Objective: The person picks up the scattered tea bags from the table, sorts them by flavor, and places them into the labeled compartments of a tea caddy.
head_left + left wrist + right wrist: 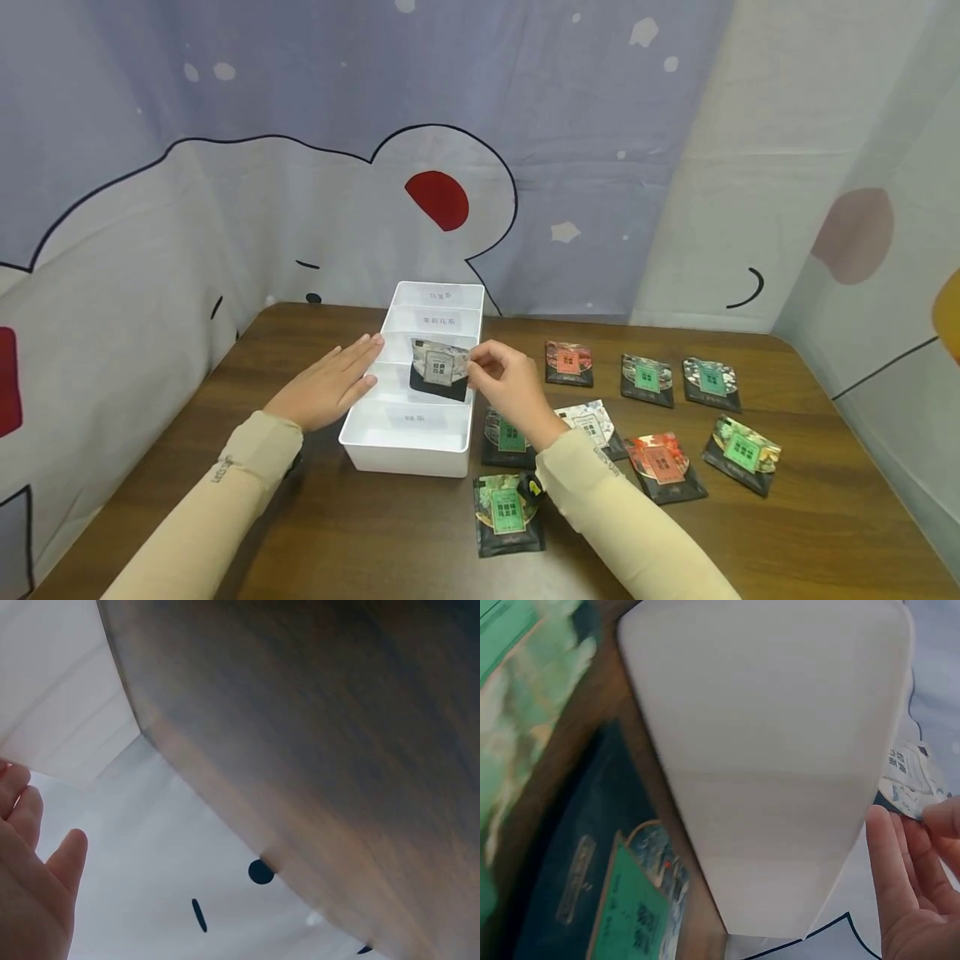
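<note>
A white divided box with printed labels on its partitions stands on the table. Over its middle compartments, my right hand pinches a tea sachet by its right edge; it has a pale patterned top, a grey label and a black base. In the right wrist view the same sachet shows between thumb and fingers beyond the box wall. My left hand has its fingers straight, fingertips at the box's left rim. The left wrist view shows that hand by the box side.
Right of the box lie several sachets: a green-labelled one at the front, another beside the box, a white one, red ones and more green ones. A patterned curtain hangs behind the wooden table.
</note>
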`<state>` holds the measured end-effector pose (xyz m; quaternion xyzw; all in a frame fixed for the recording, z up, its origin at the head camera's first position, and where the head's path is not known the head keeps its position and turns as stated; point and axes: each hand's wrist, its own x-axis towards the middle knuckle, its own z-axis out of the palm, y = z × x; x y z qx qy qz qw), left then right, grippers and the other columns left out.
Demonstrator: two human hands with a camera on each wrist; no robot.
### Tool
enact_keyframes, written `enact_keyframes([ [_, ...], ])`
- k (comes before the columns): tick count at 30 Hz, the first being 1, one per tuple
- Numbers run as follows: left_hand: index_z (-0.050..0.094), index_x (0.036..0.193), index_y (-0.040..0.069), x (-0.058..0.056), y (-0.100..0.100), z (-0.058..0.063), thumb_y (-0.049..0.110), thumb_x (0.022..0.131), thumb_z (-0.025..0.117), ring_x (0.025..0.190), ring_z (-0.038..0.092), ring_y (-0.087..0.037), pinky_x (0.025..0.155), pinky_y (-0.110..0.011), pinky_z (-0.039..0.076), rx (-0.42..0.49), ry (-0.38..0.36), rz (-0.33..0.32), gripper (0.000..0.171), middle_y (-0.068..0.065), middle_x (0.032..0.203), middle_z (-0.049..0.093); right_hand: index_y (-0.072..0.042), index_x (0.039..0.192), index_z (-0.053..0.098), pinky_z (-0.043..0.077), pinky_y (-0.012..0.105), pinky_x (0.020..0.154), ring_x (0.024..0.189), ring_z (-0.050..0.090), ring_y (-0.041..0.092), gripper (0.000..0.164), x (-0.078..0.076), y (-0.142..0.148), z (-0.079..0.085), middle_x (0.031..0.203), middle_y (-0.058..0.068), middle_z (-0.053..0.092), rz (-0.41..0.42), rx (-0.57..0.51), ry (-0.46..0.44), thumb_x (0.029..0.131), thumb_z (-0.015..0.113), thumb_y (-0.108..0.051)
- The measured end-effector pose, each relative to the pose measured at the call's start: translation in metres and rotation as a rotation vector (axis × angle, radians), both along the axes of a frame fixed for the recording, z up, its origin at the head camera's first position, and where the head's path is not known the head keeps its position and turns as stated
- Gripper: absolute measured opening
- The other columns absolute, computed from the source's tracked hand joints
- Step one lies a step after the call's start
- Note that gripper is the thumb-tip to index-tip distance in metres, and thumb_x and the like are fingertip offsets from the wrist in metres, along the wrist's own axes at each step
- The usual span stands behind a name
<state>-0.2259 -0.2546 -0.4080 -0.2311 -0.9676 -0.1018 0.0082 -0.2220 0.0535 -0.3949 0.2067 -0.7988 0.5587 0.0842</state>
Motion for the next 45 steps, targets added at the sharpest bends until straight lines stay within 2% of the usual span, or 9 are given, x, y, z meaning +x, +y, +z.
enact_keyframes([
  [5, 0.016, 0.163, 0.010, -0.002, 0.000, -0.001, 0.045, 0.110, 0.034, 0.155, 0.014, -0.029, 0.125, -0.053, 0.013, 0.001, 0.005, -0.006, 0.066, -0.008, 0.169, 0.017, -0.007, 0.096, 0.071, 0.058, 0.025, 0.072, 0.077, 0.068, 0.011, 0.004, 0.001, 0.004, -0.004, 0.088, 0.001, 0.073, 0.007, 0.109, 0.102, 0.093, 0.070, -0.006],
  [15, 0.017, 0.163, 0.009, -0.003, 0.000, -0.001, 0.043, 0.110, 0.034, 0.155, 0.017, -0.030, 0.124, -0.054, 0.015, 0.009, 0.022, -0.023, 0.065, -0.009, 0.169, 0.018, -0.010, 0.095, 0.073, 0.061, 0.035, 0.074, 0.090, 0.067, 0.017, 0.007, 0.007, 0.013, -0.010, 0.092, 0.000, 0.071, 0.098, 0.243, 0.183, 0.092, 0.072, -0.004],
  [18, 0.017, 0.163, 0.008, -0.002, 0.000, 0.000, 0.041, 0.110, 0.034, 0.155, 0.018, -0.030, 0.124, -0.054, 0.016, 0.012, 0.027, -0.029, 0.064, -0.009, 0.168, 0.018, -0.011, 0.094, 0.074, 0.059, 0.030, 0.072, 0.091, 0.064, 0.020, 0.007, 0.008, 0.014, -0.012, 0.093, 0.000, 0.071, 0.100, 0.280, 0.209, 0.090, 0.073, -0.005],
  [22, 0.017, 0.163, 0.008, -0.001, 0.001, 0.001, 0.041, 0.110, 0.033, 0.155, 0.017, -0.029, 0.124, -0.054, 0.016, 0.015, 0.024, -0.028, 0.064, -0.009, 0.169, 0.018, -0.012, 0.093, 0.074, 0.053, 0.023, 0.069, 0.087, 0.060, 0.017, 0.008, 0.010, 0.015, -0.013, 0.093, -0.002, 0.072, 0.121, 0.317, 0.252, 0.090, 0.073, -0.005],
  [24, 0.016, 0.163, 0.008, -0.001, 0.001, 0.000, 0.041, 0.110, 0.033, 0.155, 0.017, -0.029, 0.124, -0.054, 0.016, 0.016, 0.023, -0.026, 0.064, -0.009, 0.169, 0.018, -0.011, 0.094, 0.074, 0.051, 0.022, 0.068, 0.085, 0.058, 0.015, 0.008, 0.011, 0.016, -0.014, 0.093, -0.002, 0.072, 0.139, 0.326, 0.264, 0.090, 0.073, -0.004],
  [34, 0.018, 0.162, 0.007, -0.002, -0.001, -0.002, 0.039, 0.111, 0.034, 0.155, 0.018, -0.030, 0.124, -0.055, 0.017, 0.019, 0.032, -0.034, 0.063, -0.010, 0.168, 0.019, -0.008, 0.096, 0.072, 0.056, 0.024, 0.069, 0.086, 0.066, 0.026, 0.007, 0.015, 0.020, -0.013, 0.093, 0.001, 0.069, 0.194, 0.300, 0.269, 0.090, 0.072, -0.004],
  [42, 0.017, 0.163, 0.008, -0.001, -0.002, -0.003, 0.041, 0.110, 0.033, 0.155, 0.018, -0.030, 0.124, -0.054, 0.016, 0.005, 0.033, -0.027, 0.064, -0.009, 0.168, 0.018, -0.005, 0.098, 0.072, 0.061, 0.036, 0.072, 0.085, 0.066, 0.016, 0.008, 0.015, 0.029, -0.008, 0.095, 0.002, 0.070, 0.161, 0.272, 0.238, 0.091, 0.071, -0.003],
  [45, 0.017, 0.163, 0.008, -0.001, -0.002, -0.003, 0.041, 0.110, 0.033, 0.155, 0.018, -0.030, 0.124, -0.054, 0.016, 0.006, 0.033, -0.025, 0.064, -0.009, 0.168, 0.018, -0.006, 0.099, 0.073, 0.061, 0.037, 0.073, 0.084, 0.066, 0.015, 0.007, 0.014, 0.033, -0.006, 0.096, 0.002, 0.070, 0.129, 0.270, 0.237, 0.092, 0.070, -0.003],
])
